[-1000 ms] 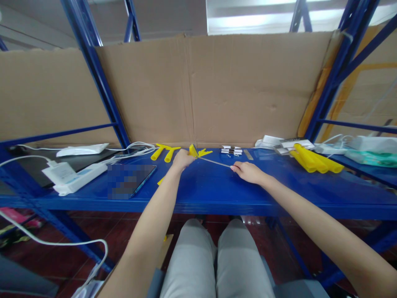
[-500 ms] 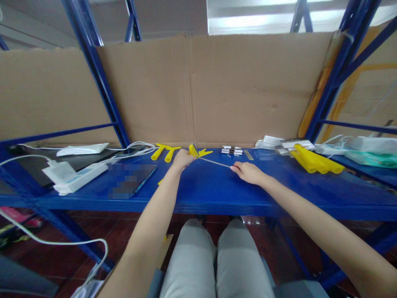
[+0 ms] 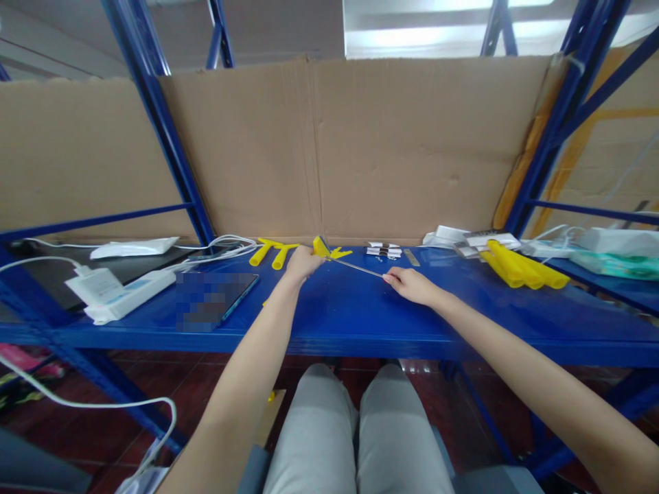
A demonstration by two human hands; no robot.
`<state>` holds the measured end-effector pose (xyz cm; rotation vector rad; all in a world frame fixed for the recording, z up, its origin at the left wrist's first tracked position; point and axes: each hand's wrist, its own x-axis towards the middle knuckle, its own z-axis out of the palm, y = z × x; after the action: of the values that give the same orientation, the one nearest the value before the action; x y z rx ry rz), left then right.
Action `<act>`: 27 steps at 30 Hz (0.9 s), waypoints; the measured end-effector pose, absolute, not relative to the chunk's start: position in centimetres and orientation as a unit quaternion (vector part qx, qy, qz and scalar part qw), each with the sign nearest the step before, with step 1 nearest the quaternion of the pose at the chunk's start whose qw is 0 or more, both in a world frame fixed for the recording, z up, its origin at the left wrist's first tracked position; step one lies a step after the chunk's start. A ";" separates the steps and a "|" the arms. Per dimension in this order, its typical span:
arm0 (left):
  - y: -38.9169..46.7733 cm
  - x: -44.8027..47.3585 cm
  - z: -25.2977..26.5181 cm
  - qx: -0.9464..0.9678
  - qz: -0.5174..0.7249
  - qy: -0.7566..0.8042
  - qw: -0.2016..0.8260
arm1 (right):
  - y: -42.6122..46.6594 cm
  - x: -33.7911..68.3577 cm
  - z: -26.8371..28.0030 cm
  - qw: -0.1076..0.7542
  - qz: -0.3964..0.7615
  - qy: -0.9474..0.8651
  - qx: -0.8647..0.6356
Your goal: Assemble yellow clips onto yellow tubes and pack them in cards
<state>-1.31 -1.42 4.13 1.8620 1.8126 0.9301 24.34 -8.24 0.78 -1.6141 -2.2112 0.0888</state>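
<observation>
Over the blue shelf, my left hand (image 3: 303, 263) is closed around a yellow plastic piece (image 3: 320, 247) that has a dark strip along one edge. My right hand (image 3: 408, 283) pinches the near end of a thin metal rod (image 3: 360, 268). The rod slants up and left, its far end at the yellow piece; whether it goes into it I cannot tell. Small yellow parts (image 3: 340, 252) show just beyond the rod. Left of my left hand lie two yellow T-shaped handles (image 3: 279, 257). My left fingers are mostly hidden from view.
On the blue shelf (image 3: 350, 315) are a phone-like device (image 3: 239, 300), a white power strip (image 3: 134, 296), white-and-dark packets (image 3: 384, 250), a small flat metal strip (image 3: 412, 257) and yellow tubular handles (image 3: 522, 266) at right. A cardboard panel (image 3: 391, 151) stands behind, between blue posts.
Both hands stay in nearly the same place, holding the yellow piece and the rod. The view has shifted very slightly.
</observation>
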 end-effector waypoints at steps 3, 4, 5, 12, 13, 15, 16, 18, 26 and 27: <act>-1.0 -1.4 3.9 0.664 0.338 0.644 0.176 | -8.1 24.4 0.4 0.246 0.051 -0.783 -0.569; -0.9 -1.5 3.8 0.664 0.342 0.643 0.170 | -8.0 24.5 0.3 0.257 0.055 -0.780 -0.569; -0.7 -1.5 3.8 0.665 0.346 0.642 0.163 | -7.9 24.5 0.2 0.266 0.058 -0.777 -0.568; -0.5 -1.7 3.8 0.662 0.347 0.649 0.140 | -8.1 24.5 0.3 0.244 0.016 -0.784 -0.571; -0.6 -1.6 3.8 0.664 0.346 0.648 0.139 | -8.3 24.4 0.5 0.230 0.002 -0.783 -0.577; -0.7 -1.6 3.8 0.668 0.344 0.646 0.135 | -8.6 24.3 0.8 0.202 -0.025 -0.782 -0.589; -0.8 -1.6 3.8 0.670 0.342 0.645 0.133 | -8.8 24.2 0.9 0.189 -0.035 -0.782 -0.594; -0.9 -1.5 3.9 0.672 0.338 0.646 0.126 | -9.1 24.0 1.2 0.161 -0.046 -0.782 -0.600; -1.1 -1.3 3.9 0.673 0.323 0.657 0.103 | -9.3 23.8 1.5 0.131 -0.034 -0.789 -0.600; -1.1 -1.2 3.9 0.674 0.323 0.657 0.105 | -9.2 23.8 1.4 0.144 -0.025 -0.791 -0.595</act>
<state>-1.24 -1.14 3.94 1.9855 1.9357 0.9516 23.79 -9.20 1.39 -1.7148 -2.2793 -0.0712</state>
